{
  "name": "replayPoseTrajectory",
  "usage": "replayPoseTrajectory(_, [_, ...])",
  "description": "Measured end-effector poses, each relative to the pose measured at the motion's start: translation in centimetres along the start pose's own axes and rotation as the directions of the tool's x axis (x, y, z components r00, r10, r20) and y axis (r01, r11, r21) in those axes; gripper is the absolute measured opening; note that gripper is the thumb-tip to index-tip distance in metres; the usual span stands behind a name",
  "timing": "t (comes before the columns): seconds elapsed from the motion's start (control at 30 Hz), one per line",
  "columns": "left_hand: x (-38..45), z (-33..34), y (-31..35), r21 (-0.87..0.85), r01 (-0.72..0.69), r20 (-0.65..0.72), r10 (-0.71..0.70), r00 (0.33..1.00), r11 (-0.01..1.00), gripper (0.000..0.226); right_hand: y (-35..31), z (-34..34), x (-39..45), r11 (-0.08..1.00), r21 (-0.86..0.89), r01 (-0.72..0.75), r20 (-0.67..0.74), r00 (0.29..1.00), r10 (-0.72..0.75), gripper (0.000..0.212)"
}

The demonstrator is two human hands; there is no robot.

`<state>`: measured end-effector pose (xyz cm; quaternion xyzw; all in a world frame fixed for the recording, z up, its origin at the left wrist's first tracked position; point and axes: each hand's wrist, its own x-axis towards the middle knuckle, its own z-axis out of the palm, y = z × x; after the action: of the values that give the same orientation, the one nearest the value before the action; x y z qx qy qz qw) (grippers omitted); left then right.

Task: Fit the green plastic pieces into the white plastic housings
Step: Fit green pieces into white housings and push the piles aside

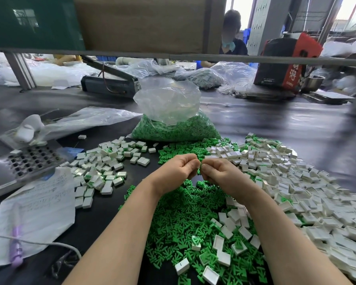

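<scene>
A dark, glossy worktable (275, 124) runs from the near edge back to a metal shelf frame. Nearest, a spread of loose green plastic pieces (179, 219) covers the table between the forearms, with a few white plastic housings (228, 229) lying on top of it. Above that spread the two hands meet, fingertips nearly touching: the left hand (176, 169) has its fingers curled inward, and the right hand (218, 171) pinches a small green piece (201, 166) at its tip (what the left fingers hold, if anything, I cannot tell). A large heap of housings (296, 182) lies to the right, and a smaller heap (105, 165) to the left, some showing green. Further left are a perforated metal plate (29, 161) and handwritten paper (39, 202). Beyond the hands stands a clear bag of green pieces (175, 120).
</scene>
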<state>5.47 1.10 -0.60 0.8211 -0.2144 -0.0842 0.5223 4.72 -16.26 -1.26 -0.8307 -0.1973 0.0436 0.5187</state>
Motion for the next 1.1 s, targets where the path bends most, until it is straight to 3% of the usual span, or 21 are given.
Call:
replayPoseTrajectory(0.63, [0.2,-0.1,0.1,-0.006,-0.002,0.025,0.002,1.0,1.0,0.031,-0.1,-0.3,-0.1,0.999,0.05,-0.014,0.02,1.0,0.013,0.032])
replayPoseTrajectory(0.8, [0.1,-0.5,0.0,-0.028,0.018,0.042,-0.017,0.999,0.999,0.027,-0.3,-0.3,0.0,0.999,0.035,-0.01,0.041,0.999,0.009,0.023])
replayPoseTrajectory(0.97, [0.2,-1.0,-0.1,0.036,0.011,0.006,-0.011,1.0,0.999,0.021,-0.3,-0.6,-0.1,0.998,0.055,0.0,0.022,1.0,-0.001,0.025])
replayPoseTrajectory(1.1, [0.2,-1.3,-0.1,-0.022,-0.021,-0.052,0.02,0.998,1.0,0.012,-0.5,-0.6,-0.2,0.996,0.088,0.009,0.04,0.999,-0.013,0.028])
